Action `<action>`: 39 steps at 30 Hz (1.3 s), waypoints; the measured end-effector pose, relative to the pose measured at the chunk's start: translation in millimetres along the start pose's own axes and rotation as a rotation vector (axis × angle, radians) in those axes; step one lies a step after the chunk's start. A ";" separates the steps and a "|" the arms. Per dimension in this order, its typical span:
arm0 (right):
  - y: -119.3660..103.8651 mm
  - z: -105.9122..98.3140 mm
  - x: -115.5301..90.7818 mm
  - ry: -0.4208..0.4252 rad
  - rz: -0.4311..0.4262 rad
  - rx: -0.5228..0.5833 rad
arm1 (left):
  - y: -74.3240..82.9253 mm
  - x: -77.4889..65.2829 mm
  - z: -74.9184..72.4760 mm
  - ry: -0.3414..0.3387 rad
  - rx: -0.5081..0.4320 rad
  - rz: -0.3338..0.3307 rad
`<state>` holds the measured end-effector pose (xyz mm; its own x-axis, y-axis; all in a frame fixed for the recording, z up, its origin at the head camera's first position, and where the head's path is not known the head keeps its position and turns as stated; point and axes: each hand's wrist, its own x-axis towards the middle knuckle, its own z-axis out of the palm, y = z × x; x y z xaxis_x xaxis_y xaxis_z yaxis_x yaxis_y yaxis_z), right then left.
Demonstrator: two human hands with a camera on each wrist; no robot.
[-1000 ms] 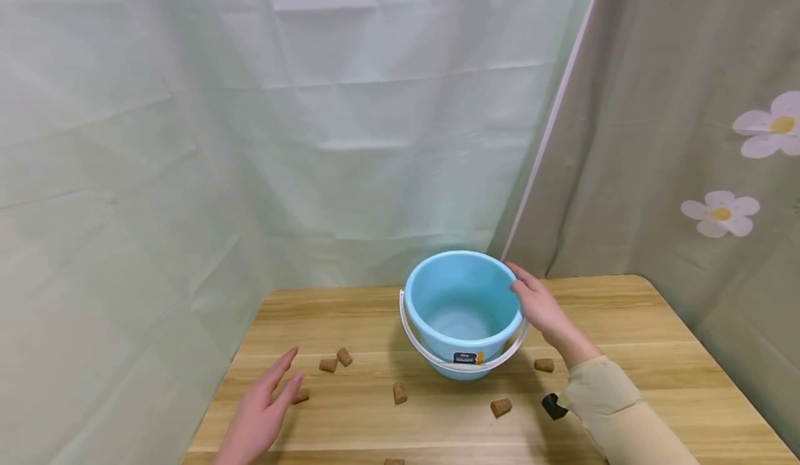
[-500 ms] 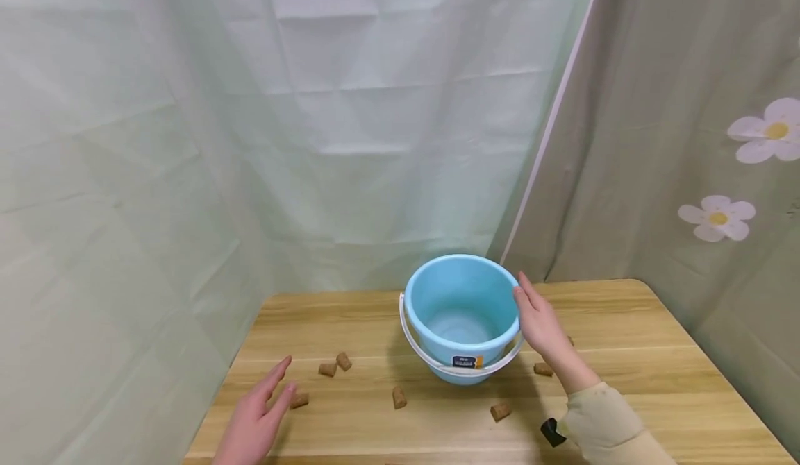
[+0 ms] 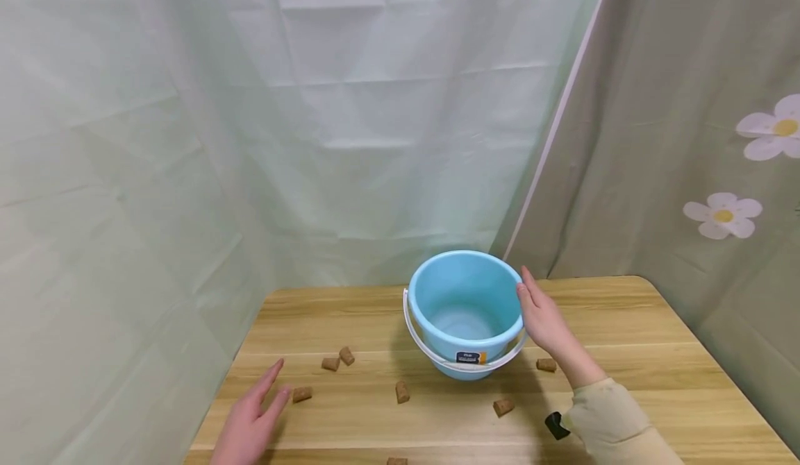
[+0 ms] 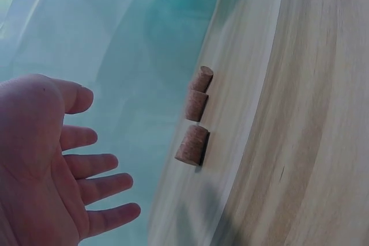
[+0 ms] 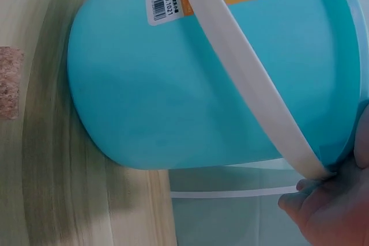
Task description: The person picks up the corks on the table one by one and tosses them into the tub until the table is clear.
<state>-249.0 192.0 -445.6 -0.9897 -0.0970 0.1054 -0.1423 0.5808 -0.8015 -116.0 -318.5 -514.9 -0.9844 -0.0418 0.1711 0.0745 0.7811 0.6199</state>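
A light-blue bucket (image 3: pixel 465 312) stands upright on the wooden table, its white handle (image 3: pixel 431 350) lowered across the front. Against the right side of its rim rests my right hand (image 3: pixel 546 319), fingers extended. The right wrist view has the hand (image 5: pixel 334 205) beside the rim where the handle joins it; part of the hand is cut off. My left hand (image 3: pixel 246 416) hovers at the left with fingers spread, holding nothing. Nearest to it is a cork (image 3: pixel 303 393), and two more corks (image 3: pixel 330 364) lie just beyond.
More corks lie about: one (image 3: pixel 402 392) in front of the bucket, one (image 3: pixel 503 407) to its right front, another (image 3: pixel 546 365) by the right forearm. A black object (image 3: pixel 556 425) shows at the right cuff. Pale curtains (image 3: pixel 387 139) hang behind and beside the table (image 3: pixel 637 382).
My right hand has loosened from gripping the bucket's rim; its fingers now lie straight along the outside. The left hand has drawn slightly back from the nearest cork. The bucket stays in place.
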 end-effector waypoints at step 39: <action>-3.6 0.2 4.5 -0.034 0.030 0.079 | -10.2 19.8 27.5 -0.131 0.098 -0.108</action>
<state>-252.9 189.3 -442.4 -0.9922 -0.1081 0.0615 -0.1090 0.5181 -0.8484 -140.6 -310.1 -538.9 -0.9986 -0.0527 0.0026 -0.0425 0.8334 0.5510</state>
